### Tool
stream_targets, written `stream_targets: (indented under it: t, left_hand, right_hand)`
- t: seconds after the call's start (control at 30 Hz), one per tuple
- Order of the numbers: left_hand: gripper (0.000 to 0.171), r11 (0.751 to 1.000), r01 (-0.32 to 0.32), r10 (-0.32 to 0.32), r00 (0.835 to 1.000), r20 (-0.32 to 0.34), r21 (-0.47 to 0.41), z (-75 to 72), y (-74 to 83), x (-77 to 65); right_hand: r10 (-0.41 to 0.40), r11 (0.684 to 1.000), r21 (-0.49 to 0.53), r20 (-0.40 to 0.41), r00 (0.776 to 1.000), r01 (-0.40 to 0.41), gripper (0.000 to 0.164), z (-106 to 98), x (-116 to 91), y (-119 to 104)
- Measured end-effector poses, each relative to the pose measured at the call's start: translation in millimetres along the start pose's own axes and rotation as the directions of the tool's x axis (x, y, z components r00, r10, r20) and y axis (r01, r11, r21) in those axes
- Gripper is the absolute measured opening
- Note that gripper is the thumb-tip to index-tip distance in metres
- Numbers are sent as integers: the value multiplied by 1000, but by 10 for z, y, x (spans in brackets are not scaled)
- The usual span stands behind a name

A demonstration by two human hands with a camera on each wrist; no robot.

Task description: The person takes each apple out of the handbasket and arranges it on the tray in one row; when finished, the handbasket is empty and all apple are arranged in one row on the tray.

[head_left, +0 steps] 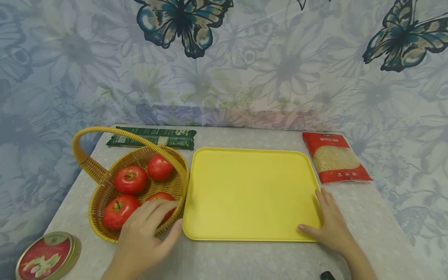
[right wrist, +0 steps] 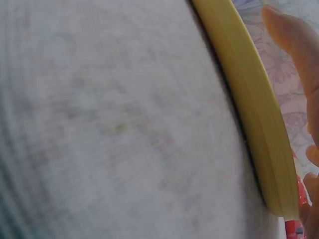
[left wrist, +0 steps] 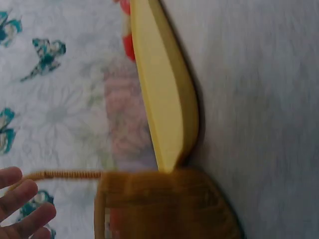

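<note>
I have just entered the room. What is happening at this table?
A person's left hand is over the near right fruit in the basket; I cannot tell how firmly they touch, if at all. Three more fruits lie there. The right hand is at the right edge of the tray. A red packet lies beyond that edge, and a tin at the near left.

left hand [left wrist: 29, 222]: lower left | wicker basket [left wrist: 159, 204]: bottom | yellow tray [left wrist: 167, 94]: beyond basket
</note>
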State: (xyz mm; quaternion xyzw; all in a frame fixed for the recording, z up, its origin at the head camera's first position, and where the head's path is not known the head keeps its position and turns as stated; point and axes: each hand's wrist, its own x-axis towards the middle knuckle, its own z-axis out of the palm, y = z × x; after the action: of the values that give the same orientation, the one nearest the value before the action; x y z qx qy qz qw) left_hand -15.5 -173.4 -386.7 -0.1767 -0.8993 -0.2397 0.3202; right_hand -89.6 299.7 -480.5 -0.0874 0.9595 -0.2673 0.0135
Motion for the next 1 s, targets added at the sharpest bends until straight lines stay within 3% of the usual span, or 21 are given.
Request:
stream_targets:
  t: [0.17,0.27,0.37,0.47,0.57,0.63,0.83,1.0]
  left_hand:
    - [41,986,164,-167,982,91,40,-177,-251,22]
    - [48,969,246,-245,958,151,15,-200,-424,30]
    - [55,947,321,-312,919,242,3,-188,-562,44]
    - [62,928,372,-357,860,365,31,-175,-638,71]
    - [70,926,371,-355,803,478,65,-162,-680,102]
    - [72,932,354,-337,778,530,74,-154,-704,124]
    - [78,958,268,-274,743,611,104,-160,-786,196]
    - [83,963,228,-267,699,664,147,-173,-826,270]
  right_hand:
    - [-44,997,56,-31,999,46,123,23,-32,60]
    - [-49,996,71,-23,999,51,124,37,-48,78]
    - [-58,995,80,-21,998,60,125,61,-67,106]
    - [-73,993,89,-30,997,76,126,74,-80,121]
    - [-85,991,101,-43,995,89,126,81,-92,130]
    - [-90,990,106,-46,995,94,126,83,-97,135]
    - [-87,990,106,-47,995,91,125,91,-97,142]
    - [-80,991,106,-42,996,85,125,94,-92,144]
